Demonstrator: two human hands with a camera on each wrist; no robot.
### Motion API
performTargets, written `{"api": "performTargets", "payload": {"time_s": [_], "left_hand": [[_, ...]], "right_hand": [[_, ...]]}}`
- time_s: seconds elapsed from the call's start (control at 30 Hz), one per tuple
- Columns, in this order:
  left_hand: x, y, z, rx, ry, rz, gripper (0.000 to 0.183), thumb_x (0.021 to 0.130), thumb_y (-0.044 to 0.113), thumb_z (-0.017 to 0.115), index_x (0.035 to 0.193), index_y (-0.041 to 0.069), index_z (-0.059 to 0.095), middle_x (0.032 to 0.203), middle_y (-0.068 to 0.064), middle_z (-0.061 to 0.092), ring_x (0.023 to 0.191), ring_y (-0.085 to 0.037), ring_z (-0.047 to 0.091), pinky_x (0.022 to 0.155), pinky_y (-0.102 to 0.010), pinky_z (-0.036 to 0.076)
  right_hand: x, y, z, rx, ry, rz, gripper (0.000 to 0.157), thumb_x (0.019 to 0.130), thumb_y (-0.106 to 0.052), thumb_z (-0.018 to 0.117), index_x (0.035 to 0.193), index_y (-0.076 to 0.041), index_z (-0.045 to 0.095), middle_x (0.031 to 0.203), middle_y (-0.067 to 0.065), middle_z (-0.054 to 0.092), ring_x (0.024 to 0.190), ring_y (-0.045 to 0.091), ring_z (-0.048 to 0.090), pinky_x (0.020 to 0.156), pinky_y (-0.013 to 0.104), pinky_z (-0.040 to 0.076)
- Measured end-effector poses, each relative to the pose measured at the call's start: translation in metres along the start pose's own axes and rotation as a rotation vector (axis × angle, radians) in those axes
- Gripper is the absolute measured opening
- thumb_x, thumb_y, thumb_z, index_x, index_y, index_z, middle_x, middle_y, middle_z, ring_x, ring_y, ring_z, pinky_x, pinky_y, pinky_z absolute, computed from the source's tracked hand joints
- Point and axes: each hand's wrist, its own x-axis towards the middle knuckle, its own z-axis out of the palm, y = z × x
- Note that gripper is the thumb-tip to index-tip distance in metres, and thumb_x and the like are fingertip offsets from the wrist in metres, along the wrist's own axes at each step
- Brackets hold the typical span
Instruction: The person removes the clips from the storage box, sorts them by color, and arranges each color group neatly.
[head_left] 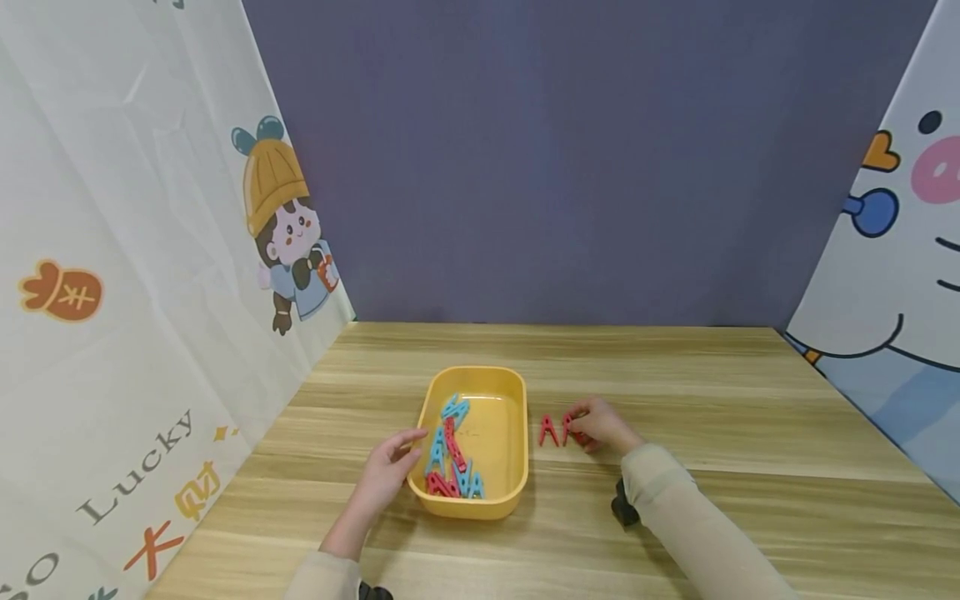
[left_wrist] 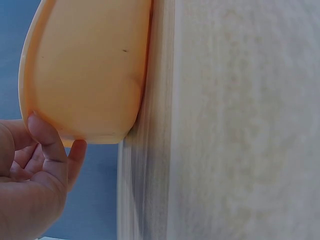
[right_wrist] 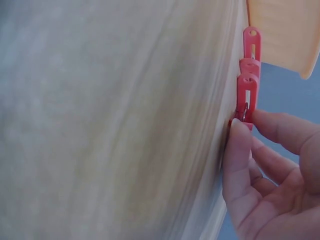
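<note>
A yellow plastic bin (head_left: 519, 400) stands on the table with red and light-blue clothespins (head_left: 456, 454) inside, mostly along its left side. My left hand (head_left: 390, 467) is at the bin's left rim, and in the left wrist view its fingertips touch the outer wall (left_wrist: 90, 70). To the right of the bin, my right hand (head_left: 598, 425) pinches a red clothespin (right_wrist: 247, 97) between thumb and index finger, low at the tabletop. Another red clothespin (head_left: 549, 431) stands just left of it, between the pinched one and the bin.
The wood-grain table (head_left: 675, 375) carries the bin. A dark blue-grey panel (head_left: 570, 167) rises behind it. Printed white sheets flank both sides, the left sheet (head_left: 150, 250) with cartoon figures and lettering.
</note>
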Motion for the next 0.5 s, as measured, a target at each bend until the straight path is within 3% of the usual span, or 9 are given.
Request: {"api": "performTargets", "payload": {"time_s": [0.27, 0.5], "left_hand": [[-0.0002, 0.0012, -0.0003, -0.002, 0.002, 0.004, 0.029, 0.091, 0.004, 0.053, 0.12, 0.002, 0.058, 0.133, -0.02, 0.045, 0.113, -0.038, 0.047, 0.07, -0.035, 0.05], [0.0006, 0.0, -0.0008, -0.011, -0.003, 0.006, 0.029, 0.091, 0.003, 0.053, 0.12, 0.002, 0.058, 0.132, -0.02, 0.045, 0.11, -0.036, 0.05, 0.068, -0.035, 0.051]], "right_hand": [[-0.0009, -0.0001, -0.0009, 0.005, 0.003, 0.0, 0.025, 0.087, 0.0, 0.058, 0.111, 0.009, 0.056, 0.098, 0.015, 0.06, 0.055, 0.017, 0.054, 0.047, 0.029, 0.051], [-0.0025, 0.0007, -0.004, 0.052, -0.019, 0.002, 0.026, 0.087, -0.002, 0.057, 0.11, 0.011, 0.053, 0.076, 0.011, 0.058, 0.058, 0.017, 0.055, 0.05, 0.03, 0.051]]}}
